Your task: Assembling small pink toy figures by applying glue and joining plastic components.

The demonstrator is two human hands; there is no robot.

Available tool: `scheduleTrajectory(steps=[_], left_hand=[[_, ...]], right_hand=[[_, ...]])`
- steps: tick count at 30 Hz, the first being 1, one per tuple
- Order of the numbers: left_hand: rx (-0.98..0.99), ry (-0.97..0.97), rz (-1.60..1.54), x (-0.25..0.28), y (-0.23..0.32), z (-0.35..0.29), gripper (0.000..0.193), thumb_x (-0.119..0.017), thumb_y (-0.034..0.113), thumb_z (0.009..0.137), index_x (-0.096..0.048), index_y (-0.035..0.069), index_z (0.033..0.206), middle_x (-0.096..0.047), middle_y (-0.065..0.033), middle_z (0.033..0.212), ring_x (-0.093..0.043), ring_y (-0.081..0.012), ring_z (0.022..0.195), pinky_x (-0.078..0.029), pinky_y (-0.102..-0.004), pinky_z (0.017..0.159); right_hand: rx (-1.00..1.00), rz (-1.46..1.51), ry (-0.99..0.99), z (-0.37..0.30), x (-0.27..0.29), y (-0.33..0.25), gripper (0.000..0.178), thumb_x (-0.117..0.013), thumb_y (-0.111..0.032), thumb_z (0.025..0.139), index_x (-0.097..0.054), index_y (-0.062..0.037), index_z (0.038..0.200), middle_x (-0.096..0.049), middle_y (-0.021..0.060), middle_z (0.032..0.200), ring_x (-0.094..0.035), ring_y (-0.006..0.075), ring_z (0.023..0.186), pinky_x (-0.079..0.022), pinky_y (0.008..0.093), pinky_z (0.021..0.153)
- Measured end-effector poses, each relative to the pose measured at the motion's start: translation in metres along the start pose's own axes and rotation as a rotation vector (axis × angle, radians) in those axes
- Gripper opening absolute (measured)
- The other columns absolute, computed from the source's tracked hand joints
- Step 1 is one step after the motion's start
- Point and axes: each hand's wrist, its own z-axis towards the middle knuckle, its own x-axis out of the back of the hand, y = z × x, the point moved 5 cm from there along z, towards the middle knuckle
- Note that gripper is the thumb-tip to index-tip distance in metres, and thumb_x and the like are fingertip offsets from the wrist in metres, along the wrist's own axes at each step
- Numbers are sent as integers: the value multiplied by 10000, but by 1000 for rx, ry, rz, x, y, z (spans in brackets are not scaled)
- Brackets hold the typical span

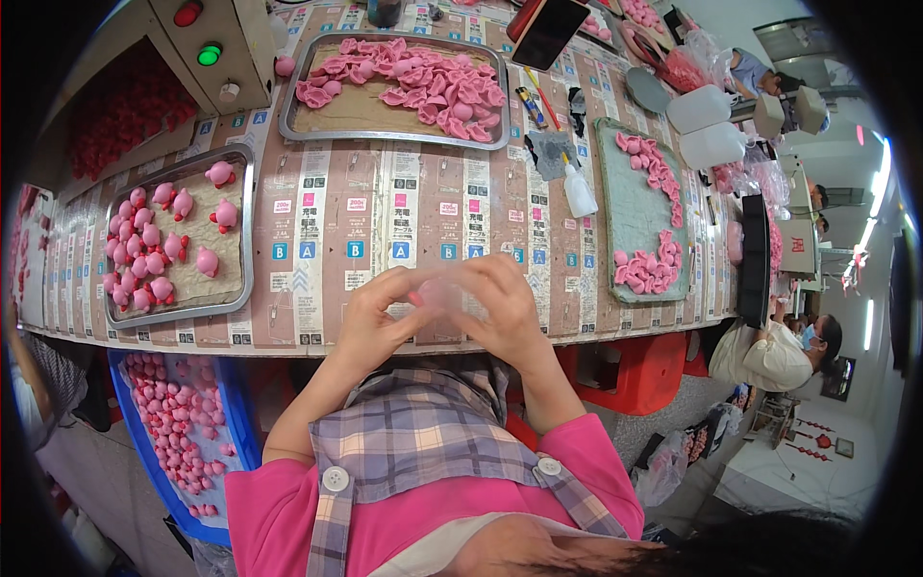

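My left hand (378, 313) and my right hand (502, 306) meet over the table's front edge. Their fingers close in a pinch on a small pink rubbery piece (440, 295) between them, with a red bit showing at its left side. Motion blurs the piece, so its full shape cannot be made out. To the left lies a metal tray (247, 231) of small round pink figures with red feet (144, 240). Beyond my hands, another metal tray (394, 142) carries a heap of frilly pink pieces (423, 82), with some round pink ones among them.
On the right is a greenish tray (635, 216) with frilly pink pieces. A white squeeze bottle (579, 189), pens and a dark tablet (548, 32) lie near it. At far left stands a machine (216, 48) with lit buttons. Below it sits a blue crate (154, 452) of pink figures.
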Motion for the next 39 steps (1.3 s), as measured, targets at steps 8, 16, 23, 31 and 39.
scheduleTrajectory(steps=[8, 16, 23, 31, 39], left_hand=[[109, -52, -820, -13, -16, 0, 425, -614, 67, 753, -422, 50, 1132, -557, -72, 995, -541, -136, 910, -445, -256, 750], [14, -69, -1172, -21, -32, -2, 390, -644, 175, 746, -454, 84, 1074, -569, -93, 974, -564, -197, 917, -472, -301, 757], [-3, -81, -1335, -25, -32, -1, 295, -620, 196, 765, -523, 113, 1031, -573, -94, 956, -551, -212, 916, -459, -330, 770], [108, -126, -1582, -34, -25, 1, 329, -606, 211, 776, -489, 139, 1075, -536, -60, 1034, -510, -203, 980, -433, -358, 843], [87, -120, -1539, -37, -25, 6, 408, -622, 234, 762, -438, 137, 1112, -476, -33, 1102, -462, -158, 1030, -400, -347, 893]], right_hand=[[-337, 690, 113, -14, -33, 21, 471, -749, -208, 589, -548, -38, 980, -545, 59, 923, -513, 190, 860, -397, 299, 774], [-255, 436, 95, 3, -21, 0, 379, -723, -203, 613, -574, -35, 918, -578, 79, 892, -524, 230, 835, -400, 315, 743], [-192, 330, 193, 7, -16, -13, 348, -707, -184, 629, -578, -43, 919, -585, 81, 873, -531, 251, 820, -404, 334, 736], [-347, 514, 342, -2, -34, -10, 322, -697, -142, 642, -563, -40, 917, -574, 82, 860, -534, 233, 791, -422, 322, 693], [-77, 208, 389, 11, -9, -16, 278, -701, -124, 628, -577, -43, 864, -549, 72, 786, -516, 217, 692, -411, 302, 608]])
